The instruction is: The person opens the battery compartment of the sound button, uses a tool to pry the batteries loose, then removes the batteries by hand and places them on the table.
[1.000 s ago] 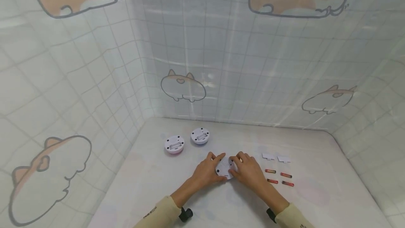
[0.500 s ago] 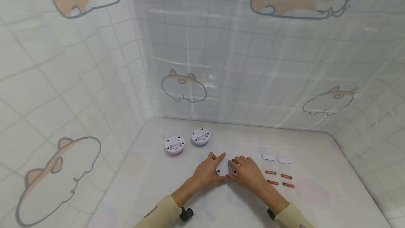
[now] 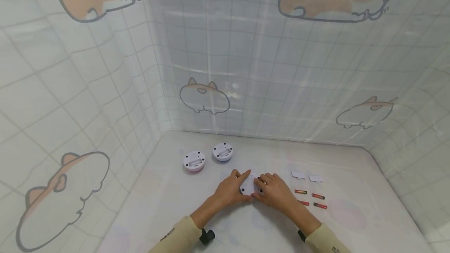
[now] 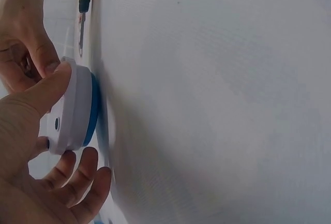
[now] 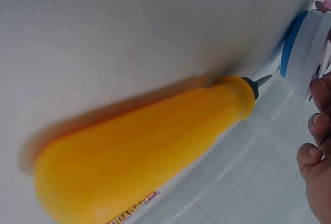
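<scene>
A round white battery-powered device with a blue base (image 3: 248,188) lies blue side down, showing speaker holes and dark round feet. My left hand (image 3: 227,191) grips its left side, thumb at the near edge and fingers at the far edge. My right hand (image 3: 275,191) holds the opposite side, fingers bent over the top and thumb near the left thumb. Its fingers cover part of the device's face. In the left wrist view, the device's white rim (image 4: 78,105) shows between both hands. A yellow-handled screwdriver (image 5: 155,146) lies close by in the right wrist view.
Two similar devices, one pink-based (image 3: 194,161) and one behind it (image 3: 223,152), lie with battery compartments uncovered at back left. On the right are two white battery covers (image 3: 298,175) and several red batteries (image 3: 318,196). Patterned curtains (image 3: 246,69) surround the table.
About a second ago the right fingers were higher on the device; they have since curled in and down over its right part. The device has turned slightly. The left hand keeps its grip.
</scene>
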A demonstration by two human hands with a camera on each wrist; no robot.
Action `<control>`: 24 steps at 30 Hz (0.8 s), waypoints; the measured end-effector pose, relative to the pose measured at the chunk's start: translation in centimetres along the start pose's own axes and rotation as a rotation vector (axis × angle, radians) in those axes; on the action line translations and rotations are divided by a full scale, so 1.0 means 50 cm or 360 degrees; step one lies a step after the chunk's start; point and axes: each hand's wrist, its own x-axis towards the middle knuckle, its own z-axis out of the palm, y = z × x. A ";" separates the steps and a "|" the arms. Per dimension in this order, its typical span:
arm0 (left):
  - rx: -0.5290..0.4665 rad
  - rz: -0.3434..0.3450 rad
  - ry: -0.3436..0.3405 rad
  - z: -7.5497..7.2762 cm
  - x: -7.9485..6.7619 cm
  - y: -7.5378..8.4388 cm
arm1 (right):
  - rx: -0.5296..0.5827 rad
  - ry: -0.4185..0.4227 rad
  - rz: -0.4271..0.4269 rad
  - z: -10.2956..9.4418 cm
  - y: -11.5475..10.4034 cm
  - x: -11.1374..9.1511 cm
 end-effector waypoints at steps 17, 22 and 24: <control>-0.0009 0.0006 -0.0097 -0.003 0.019 -0.015 | 0.0054 0.0009 -0.0085 -0.001 0.018 0.004; 0.0001 0.0018 -0.0088 -0.006 0.016 -0.012 | 0.0068 0.0044 -0.0110 -0.002 0.019 0.004; 0.0004 0.0023 -0.0081 -0.009 0.015 -0.011 | 0.0066 0.0066 -0.0125 -0.001 0.019 0.004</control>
